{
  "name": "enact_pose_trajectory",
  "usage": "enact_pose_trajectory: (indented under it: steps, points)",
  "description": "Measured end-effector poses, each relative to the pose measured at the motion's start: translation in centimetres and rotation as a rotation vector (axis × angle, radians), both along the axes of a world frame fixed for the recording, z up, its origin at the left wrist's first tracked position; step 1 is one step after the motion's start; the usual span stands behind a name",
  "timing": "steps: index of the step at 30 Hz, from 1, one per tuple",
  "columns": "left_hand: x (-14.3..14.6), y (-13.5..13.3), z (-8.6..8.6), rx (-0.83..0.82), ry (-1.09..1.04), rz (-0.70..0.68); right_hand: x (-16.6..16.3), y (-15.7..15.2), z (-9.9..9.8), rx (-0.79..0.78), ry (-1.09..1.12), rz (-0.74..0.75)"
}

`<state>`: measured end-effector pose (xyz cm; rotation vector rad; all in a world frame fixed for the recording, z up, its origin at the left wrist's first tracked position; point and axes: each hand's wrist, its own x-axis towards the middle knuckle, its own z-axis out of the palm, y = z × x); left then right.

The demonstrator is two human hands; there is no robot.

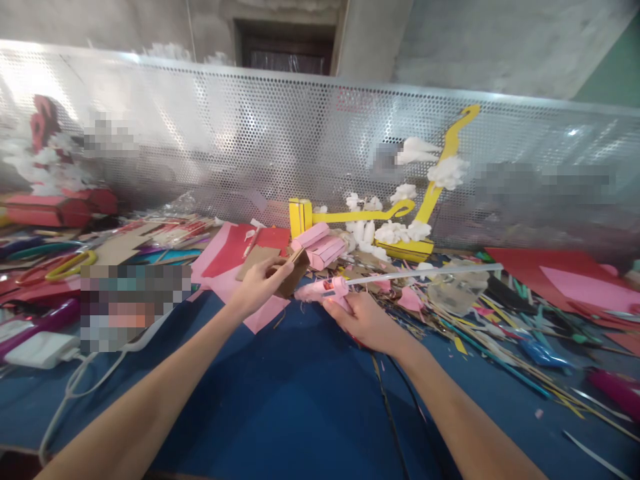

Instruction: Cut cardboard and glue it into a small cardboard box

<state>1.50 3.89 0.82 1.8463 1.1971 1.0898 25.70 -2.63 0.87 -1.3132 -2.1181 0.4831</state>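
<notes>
My left hand [263, 283] is closed on a folded piece of brown cardboard [294, 272], thumb and fingers pinching its upper edge. My right hand [367, 319] grips the handle of a pink glue gun [325, 289]. A long translucent glue stick [425, 273] juts out of the gun's back end to the right. The nozzle points left and sits close to the cardboard's lower right side; whether it touches I cannot tell. Behind the cardboard lie small pink boxes [320, 247]. Under my left hand are pink and red sheets [223, 257].
Yellow figures with white tufts [407, 230] stand against a perforated metal screen [240, 133]. Red shapes [60, 207] stand far left. Scissors [70, 265], a white charger [43, 350] with cable, and a pixelated patch are at left. Scraps and sticks [495, 340] litter the blue table [280, 407] at right.
</notes>
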Motion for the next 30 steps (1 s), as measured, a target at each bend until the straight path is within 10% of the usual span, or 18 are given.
enact_pose_trajectory:
  steps: [30]
  points:
    - [-0.2,0.5,-0.1,-0.058,-0.099,0.013,3.4,1.3,1.4,0.063,0.011,-0.318]
